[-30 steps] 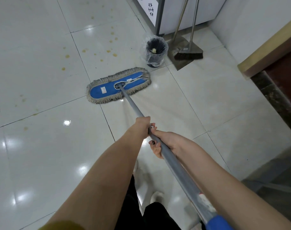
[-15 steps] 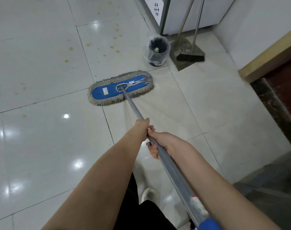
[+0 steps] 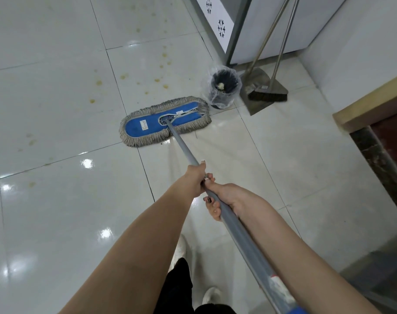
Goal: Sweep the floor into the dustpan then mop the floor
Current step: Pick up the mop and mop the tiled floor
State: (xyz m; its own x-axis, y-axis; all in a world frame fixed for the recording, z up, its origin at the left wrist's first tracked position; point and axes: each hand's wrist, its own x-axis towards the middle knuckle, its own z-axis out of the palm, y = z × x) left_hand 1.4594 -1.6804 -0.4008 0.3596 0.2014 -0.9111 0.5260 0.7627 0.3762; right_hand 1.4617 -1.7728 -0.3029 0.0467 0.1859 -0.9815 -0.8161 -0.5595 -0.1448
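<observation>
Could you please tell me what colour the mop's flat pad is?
Bright blue, edged with a grey string fringe; the mop head shows clearly in the head view.

We have a single view — a wide-angle camera worn on the head, facing forward and steeply down at the tiled floor (image 3: 57, 223). The two forearms come in from 6 o'clock and are nearest the lens; the left hand (image 3: 195, 177) and right hand (image 3: 229, 198) sit at mid-frame on the mop handle (image 3: 185, 146). The mop head (image 3: 163, 123) lies farther off toward 12, and the bin (image 3: 220, 100) and dustpan (image 3: 253, 105) at 1 o'clock — tile lines bow near the edges.
</observation>
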